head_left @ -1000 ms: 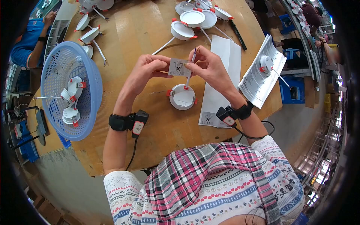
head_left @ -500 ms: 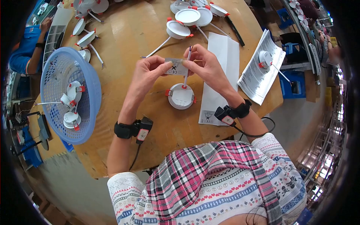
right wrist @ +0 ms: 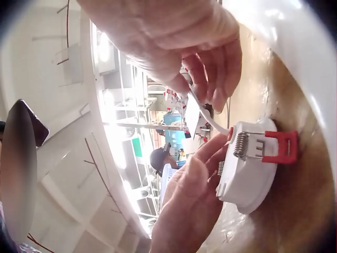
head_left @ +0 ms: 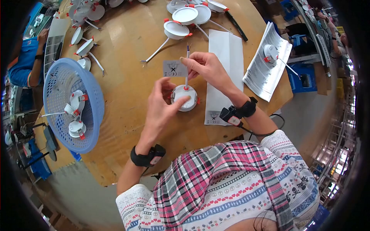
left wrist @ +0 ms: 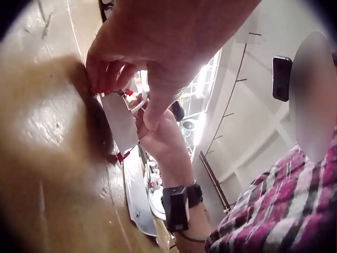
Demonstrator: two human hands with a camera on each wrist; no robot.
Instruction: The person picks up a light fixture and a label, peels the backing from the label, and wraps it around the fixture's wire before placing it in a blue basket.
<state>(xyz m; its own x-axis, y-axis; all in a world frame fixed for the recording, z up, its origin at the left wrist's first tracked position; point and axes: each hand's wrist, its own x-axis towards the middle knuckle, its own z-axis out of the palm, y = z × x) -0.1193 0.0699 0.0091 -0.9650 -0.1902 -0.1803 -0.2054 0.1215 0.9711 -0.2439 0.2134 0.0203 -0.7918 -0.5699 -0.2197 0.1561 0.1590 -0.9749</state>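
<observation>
A round white downlight [head_left: 185,99] with red spring clips lies face down on the wooden table [head_left: 127,57]. My left hand [head_left: 166,101] holds it at its left rim, with the fingers on one side and the thumb across its back. Its white cable [head_left: 187,75] rises to my right hand [head_left: 203,64], which pinches the cable together with a small grey printed label [head_left: 174,68] held above the lamp. In the right wrist view the downlight [right wrist: 247,163] shows a metal spring and a red clip, and the left hand [right wrist: 192,197] lies against its side.
A blue basket [head_left: 58,82] at the left holds several downlights. More downlights [head_left: 181,21] lie at the table's far side. A white sheet [head_left: 225,57] lies right of the lamp, beside stacked printed sheets [head_left: 262,75] with a downlight [head_left: 271,53] on top. Another person [head_left: 25,61] sits at the far left.
My left hand has let go of the label and come down onto the downlight's rim. My right hand has stayed raised and now holds the label and cable alone.
</observation>
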